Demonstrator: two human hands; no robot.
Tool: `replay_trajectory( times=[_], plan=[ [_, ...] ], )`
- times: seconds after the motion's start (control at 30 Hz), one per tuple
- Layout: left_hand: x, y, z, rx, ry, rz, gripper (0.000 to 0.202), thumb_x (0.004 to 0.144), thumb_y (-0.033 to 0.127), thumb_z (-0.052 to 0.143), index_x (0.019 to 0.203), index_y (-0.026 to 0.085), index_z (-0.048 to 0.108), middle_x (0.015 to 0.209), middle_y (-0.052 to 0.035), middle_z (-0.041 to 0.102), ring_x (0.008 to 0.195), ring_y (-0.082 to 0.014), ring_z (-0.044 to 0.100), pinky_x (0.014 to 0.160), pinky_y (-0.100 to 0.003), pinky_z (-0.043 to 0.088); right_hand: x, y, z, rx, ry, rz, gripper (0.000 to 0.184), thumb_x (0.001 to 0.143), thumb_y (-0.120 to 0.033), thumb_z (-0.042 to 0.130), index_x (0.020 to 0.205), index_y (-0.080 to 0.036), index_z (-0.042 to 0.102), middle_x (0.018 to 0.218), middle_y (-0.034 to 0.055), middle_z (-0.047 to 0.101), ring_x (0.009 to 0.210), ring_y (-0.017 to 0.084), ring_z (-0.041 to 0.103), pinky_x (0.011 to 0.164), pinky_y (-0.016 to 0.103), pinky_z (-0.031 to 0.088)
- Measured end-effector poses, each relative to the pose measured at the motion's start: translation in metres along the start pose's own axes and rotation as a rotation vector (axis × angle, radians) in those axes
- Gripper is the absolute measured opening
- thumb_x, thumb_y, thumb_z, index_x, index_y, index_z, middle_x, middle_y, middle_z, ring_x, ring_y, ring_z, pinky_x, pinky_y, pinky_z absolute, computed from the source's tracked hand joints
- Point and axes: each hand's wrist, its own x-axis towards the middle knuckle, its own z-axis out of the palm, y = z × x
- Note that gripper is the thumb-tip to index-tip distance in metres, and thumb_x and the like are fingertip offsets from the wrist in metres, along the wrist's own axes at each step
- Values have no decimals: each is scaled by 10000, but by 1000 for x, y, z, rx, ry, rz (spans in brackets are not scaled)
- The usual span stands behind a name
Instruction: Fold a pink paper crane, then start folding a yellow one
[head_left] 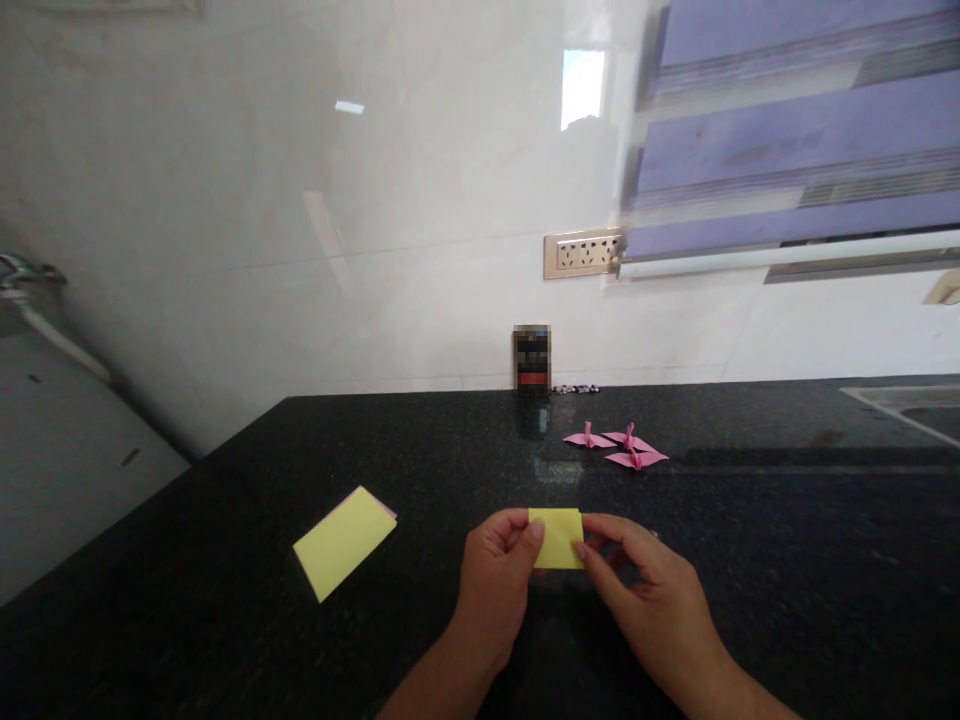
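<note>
A small yellow square of folded paper is held between my two hands, just above the dark countertop. My left hand pinches its left edge, with the thumb lying on the front face. On the opposite side, my right hand grips the right edge between thumb and index finger. Farther back on the counter, to the right, sit three pink origami cranes close together. To the left lies a stack of yellow paper, with a bit of pink showing at its upper edge.
The black speckled countertop runs back to a pale tiled wall. A phone leans upright there, a beaded string beside it. Above are a socket strip and a purple blind. A sink edge shows at right.
</note>
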Motion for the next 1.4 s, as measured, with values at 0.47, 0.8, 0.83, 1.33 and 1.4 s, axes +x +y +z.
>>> replay_trajectory(
  times=[0.47,0.8,0.83,1.33,1.4],
  plan=[
    [-1,-2,-2,-137,-127,-28,209,753,280,537,831,104,618,629,-33,602,545,-100,509,565,-239,402,2,3,-2,131,-39,-181,225,780,-136,506,944,-252,607,1011,54,549,908,169,538,753,303,467],
    [2,-7,-9,-87,-101,-40,220,752,317,522,773,111,595,593,-8,532,530,-100,487,504,-226,380,10,4,-14,-140,-108,-595,293,759,-81,496,997,-196,623,1084,124,516,907,198,521,660,300,475],
    [2,-7,-9,-81,-99,-44,222,750,318,522,774,110,594,595,-11,535,530,-103,490,500,-229,384,11,4,-14,-150,-108,-615,291,758,-82,495,994,-193,624,1090,128,515,920,204,518,667,306,475],
    [4,-6,-9,-159,-147,-138,221,739,307,528,771,98,595,594,-26,552,523,-117,513,518,-277,434,16,11,-16,-305,-175,-739,311,749,-95,502,1009,-229,608,1092,114,522,962,239,481,746,398,454],
    [4,-6,-9,-165,-149,-143,228,740,314,526,775,99,595,602,-28,555,530,-119,518,523,-280,438,16,13,-16,-310,-177,-751,314,748,-96,506,1014,-231,604,1094,112,516,967,240,471,747,397,453]
  ],
)
